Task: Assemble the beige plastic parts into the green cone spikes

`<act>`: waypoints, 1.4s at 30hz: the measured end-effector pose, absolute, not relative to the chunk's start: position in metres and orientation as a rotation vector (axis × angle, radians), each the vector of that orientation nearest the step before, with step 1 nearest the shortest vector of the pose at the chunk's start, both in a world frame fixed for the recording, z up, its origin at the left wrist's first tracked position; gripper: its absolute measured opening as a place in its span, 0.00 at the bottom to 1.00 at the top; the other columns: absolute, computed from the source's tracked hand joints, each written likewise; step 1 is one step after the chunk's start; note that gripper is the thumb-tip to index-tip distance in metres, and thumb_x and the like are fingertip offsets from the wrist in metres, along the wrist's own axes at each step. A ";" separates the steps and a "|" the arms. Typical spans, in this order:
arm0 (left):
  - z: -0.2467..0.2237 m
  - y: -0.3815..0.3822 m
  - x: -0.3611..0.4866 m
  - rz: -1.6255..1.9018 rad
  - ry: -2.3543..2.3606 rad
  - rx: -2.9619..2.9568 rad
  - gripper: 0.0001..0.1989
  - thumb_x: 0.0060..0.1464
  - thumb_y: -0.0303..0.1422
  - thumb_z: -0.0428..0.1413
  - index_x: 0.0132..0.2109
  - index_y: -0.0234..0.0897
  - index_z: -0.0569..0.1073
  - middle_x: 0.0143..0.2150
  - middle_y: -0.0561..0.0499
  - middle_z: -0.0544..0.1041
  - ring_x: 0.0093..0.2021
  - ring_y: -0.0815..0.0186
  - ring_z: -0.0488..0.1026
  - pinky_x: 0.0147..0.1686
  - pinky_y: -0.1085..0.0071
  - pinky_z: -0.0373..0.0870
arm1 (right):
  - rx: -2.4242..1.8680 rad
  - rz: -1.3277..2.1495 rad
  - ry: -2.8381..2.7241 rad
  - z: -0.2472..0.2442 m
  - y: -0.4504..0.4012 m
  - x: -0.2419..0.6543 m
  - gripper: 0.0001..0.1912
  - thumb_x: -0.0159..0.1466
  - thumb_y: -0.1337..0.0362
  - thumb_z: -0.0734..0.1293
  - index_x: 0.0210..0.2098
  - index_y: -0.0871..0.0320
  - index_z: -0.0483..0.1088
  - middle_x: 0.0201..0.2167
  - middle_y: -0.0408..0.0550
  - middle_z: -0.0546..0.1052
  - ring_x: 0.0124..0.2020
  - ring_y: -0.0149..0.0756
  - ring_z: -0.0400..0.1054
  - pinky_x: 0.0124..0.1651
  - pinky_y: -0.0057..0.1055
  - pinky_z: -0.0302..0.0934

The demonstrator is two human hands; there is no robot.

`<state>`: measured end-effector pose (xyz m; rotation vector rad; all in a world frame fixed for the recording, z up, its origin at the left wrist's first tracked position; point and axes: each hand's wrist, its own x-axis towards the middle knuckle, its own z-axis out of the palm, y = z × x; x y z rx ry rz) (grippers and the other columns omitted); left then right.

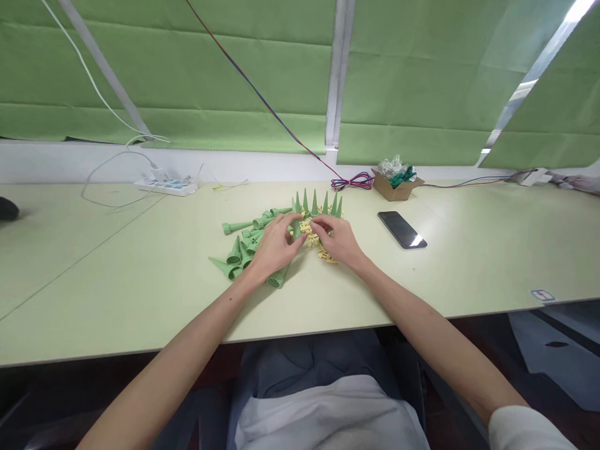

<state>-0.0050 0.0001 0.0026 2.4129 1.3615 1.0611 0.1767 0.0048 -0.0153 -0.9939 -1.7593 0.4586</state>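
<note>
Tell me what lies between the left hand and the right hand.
Small yellow pieces lie between the left hand and the right hand, with upright green cones standing just beyond them, as the head view shows.

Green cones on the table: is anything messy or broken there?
A bit messy: many green cones lie jumbled at the left, while others stand upright, and yellow pieces are loosely scattered. I see no damage.

One sticker [542,295], lower right of the frame, adhering to the tabletop [478,269]; its marking is showing illegibly.
</note>
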 end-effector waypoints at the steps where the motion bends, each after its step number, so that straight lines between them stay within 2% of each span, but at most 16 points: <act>1: 0.002 0.000 -0.005 1.070 1.361 2.410 0.18 0.58 0.36 0.56 0.55 0.39 0.72 0.45 0.49 0.75 0.29 0.68 0.71 0.46 0.64 0.70 | -0.992 0.462 -1.758 -0.015 0.005 0.177 0.12 0.68 0.59 0.62 0.36 0.58 0.75 0.33 0.47 0.79 0.32 0.34 0.70 0.38 0.31 0.63; 9: 0.002 0.000 -0.004 1.081 1.358 2.421 0.18 0.59 0.35 0.57 0.56 0.38 0.73 0.45 0.48 0.74 0.30 0.69 0.71 0.44 0.65 0.72 | -0.952 0.484 -1.764 -0.017 0.006 0.177 0.10 0.67 0.59 0.64 0.37 0.58 0.75 0.34 0.48 0.79 0.32 0.34 0.70 0.38 0.32 0.64; 15: 0.002 -0.001 -0.004 1.067 1.360 2.394 0.17 0.59 0.34 0.57 0.54 0.39 0.75 0.44 0.47 0.73 0.31 0.68 0.71 0.38 0.67 0.73 | -0.947 0.503 -1.775 -0.018 0.007 0.176 0.09 0.65 0.61 0.65 0.38 0.58 0.75 0.34 0.48 0.79 0.33 0.35 0.71 0.38 0.32 0.64; 28: 0.001 0.000 -0.004 1.067 1.336 2.400 0.16 0.58 0.34 0.57 0.53 0.39 0.74 0.43 0.48 0.73 0.30 0.68 0.70 0.37 0.66 0.73 | -0.969 0.502 -1.799 -0.018 0.008 0.177 0.09 0.67 0.60 0.64 0.37 0.58 0.74 0.34 0.49 0.79 0.33 0.35 0.71 0.37 0.32 0.63; 36: 0.002 -0.001 -0.004 1.071 1.310 2.414 0.16 0.58 0.33 0.57 0.53 0.38 0.74 0.43 0.49 0.72 0.28 0.70 0.69 0.35 0.67 0.73 | -1.010 0.483 -1.808 -0.018 0.007 0.176 0.14 0.68 0.55 0.62 0.33 0.58 0.72 0.27 0.45 0.74 0.27 0.31 0.64 0.33 0.29 0.58; 42: 0.003 -0.003 -0.002 1.077 1.274 2.411 0.15 0.58 0.33 0.56 0.52 0.39 0.73 0.43 0.49 0.71 0.28 0.70 0.68 0.33 0.68 0.72 | -1.034 0.431 -1.827 -0.017 0.006 0.176 0.21 0.70 0.50 0.59 0.27 0.57 0.65 0.21 0.41 0.65 0.24 0.29 0.56 0.30 0.29 0.52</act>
